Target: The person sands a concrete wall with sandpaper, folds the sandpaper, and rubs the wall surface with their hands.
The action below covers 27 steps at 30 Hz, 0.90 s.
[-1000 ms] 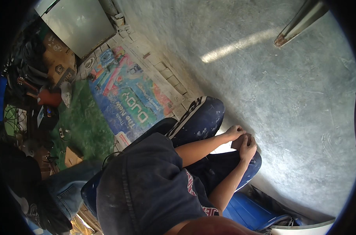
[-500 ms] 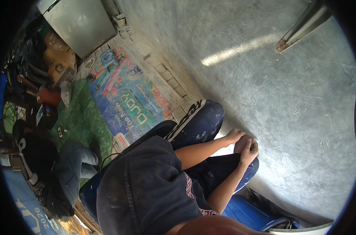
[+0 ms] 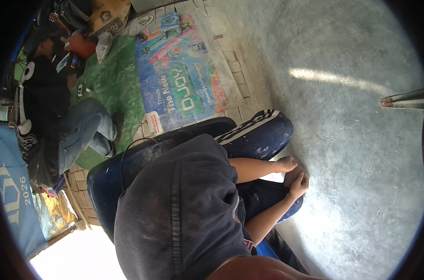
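My left hand point(image 3: 286, 164), the upper of the two, has its fingers curled at the upper edge of a small flat brown piece point(image 3: 293, 178). At the lower right edge of the same piece, my right hand point(image 3: 299, 185) is closed with its thumb lying along it. What the piece is made of is too small to tell. Both hands are close together beyond my knees, which are in dark blue trousers point(image 3: 263, 133) with white stripes and pale spatters. Finger undersides are hidden.
A smooth grey surface point(image 3: 352, 154) fills the right side. A dark blue chair point(image 3: 104, 179) is behind me. On the left, a co-worker in jeans point(image 3: 83, 128) sits by a green floor covering point(image 3: 123, 70). A printed colourful sheet point(image 3: 179, 79) and cardboard box point(image 3: 110, 16) lie farther off.
The whole view has turned and shifted, showing more of the co-worker and a bright area at lower left. Both hands stay at the brown piece, the left somewhat more curled.
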Motion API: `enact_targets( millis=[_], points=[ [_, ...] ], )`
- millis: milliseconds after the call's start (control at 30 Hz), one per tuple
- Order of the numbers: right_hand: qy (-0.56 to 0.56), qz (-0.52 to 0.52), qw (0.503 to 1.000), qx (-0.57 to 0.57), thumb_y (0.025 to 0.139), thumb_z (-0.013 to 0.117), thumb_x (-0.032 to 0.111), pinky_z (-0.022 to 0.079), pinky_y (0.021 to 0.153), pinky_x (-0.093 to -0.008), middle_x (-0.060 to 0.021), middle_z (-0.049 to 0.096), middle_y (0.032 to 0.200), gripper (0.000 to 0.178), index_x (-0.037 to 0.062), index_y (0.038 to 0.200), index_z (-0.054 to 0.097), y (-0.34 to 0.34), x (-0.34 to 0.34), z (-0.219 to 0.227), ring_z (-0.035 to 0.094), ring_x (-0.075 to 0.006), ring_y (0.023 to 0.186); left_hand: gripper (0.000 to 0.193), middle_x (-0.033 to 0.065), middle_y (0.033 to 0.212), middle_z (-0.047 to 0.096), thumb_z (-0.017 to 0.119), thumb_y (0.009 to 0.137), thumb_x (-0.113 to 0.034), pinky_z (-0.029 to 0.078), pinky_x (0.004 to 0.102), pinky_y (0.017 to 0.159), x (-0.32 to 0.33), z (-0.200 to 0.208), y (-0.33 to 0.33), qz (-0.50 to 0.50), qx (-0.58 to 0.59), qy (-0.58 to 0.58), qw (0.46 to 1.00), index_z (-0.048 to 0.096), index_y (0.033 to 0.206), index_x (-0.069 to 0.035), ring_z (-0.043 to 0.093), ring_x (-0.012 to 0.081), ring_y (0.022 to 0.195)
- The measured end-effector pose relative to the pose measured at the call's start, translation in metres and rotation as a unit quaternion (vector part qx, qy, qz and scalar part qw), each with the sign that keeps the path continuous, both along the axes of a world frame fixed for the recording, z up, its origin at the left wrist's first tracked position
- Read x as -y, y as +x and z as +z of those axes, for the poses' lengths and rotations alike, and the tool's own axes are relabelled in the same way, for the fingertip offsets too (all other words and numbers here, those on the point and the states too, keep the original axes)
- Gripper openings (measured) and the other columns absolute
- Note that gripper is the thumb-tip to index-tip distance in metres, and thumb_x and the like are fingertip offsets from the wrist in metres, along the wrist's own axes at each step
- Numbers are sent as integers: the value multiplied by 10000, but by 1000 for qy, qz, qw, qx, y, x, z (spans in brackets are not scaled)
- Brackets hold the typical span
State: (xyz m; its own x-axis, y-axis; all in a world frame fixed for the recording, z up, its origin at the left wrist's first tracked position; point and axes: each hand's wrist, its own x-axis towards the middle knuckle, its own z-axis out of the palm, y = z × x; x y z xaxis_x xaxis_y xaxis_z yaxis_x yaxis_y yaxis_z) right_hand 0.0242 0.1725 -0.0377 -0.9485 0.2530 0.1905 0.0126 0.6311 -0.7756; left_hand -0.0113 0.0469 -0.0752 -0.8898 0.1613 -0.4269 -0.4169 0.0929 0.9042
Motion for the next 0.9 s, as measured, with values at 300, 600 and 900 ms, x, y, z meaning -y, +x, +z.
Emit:
enact_targets(
  millis=[300, 600, 900],
  points=[
    [26, -69, 995, -73, 903, 597, 266, 500, 758, -405, -215, 687, 885, 334, -54, 975, 659, 3, 16, 13, 660, -333, 803, 348, 174, 881, 636, 496, 879, -285, 468, 383, 733, -9, 2, 0, 39, -25, 95, 994, 625, 935, 33, 601, 243, 817],
    [-68, -63, 993, -74, 897, 612, 217, 495, 776, -367, -171, 691, 870, 262, -35, 947, 662, 6, 24, 20, 654, -262, 811, 345, 112, 927, 612, 510, 886, -298, 456, 352, 725, -1, 8, 4, 29, -10, 131, 991, 622, 1019, 0, 570, 196, 848],
    [-77, -40, 994, -65, 893, 615, 185, 484, 799, -354, -170, 686, 870, 239, -41, 950, 664, 9, 17, 19, 650, -248, 836, 402, 116, 954, 588, 469, 878, -332, 453, 353, 739, 5, 3, 2, 8, 0, 110, 994, 607, 1060, -1, 557, 219, 869]
  ],
)
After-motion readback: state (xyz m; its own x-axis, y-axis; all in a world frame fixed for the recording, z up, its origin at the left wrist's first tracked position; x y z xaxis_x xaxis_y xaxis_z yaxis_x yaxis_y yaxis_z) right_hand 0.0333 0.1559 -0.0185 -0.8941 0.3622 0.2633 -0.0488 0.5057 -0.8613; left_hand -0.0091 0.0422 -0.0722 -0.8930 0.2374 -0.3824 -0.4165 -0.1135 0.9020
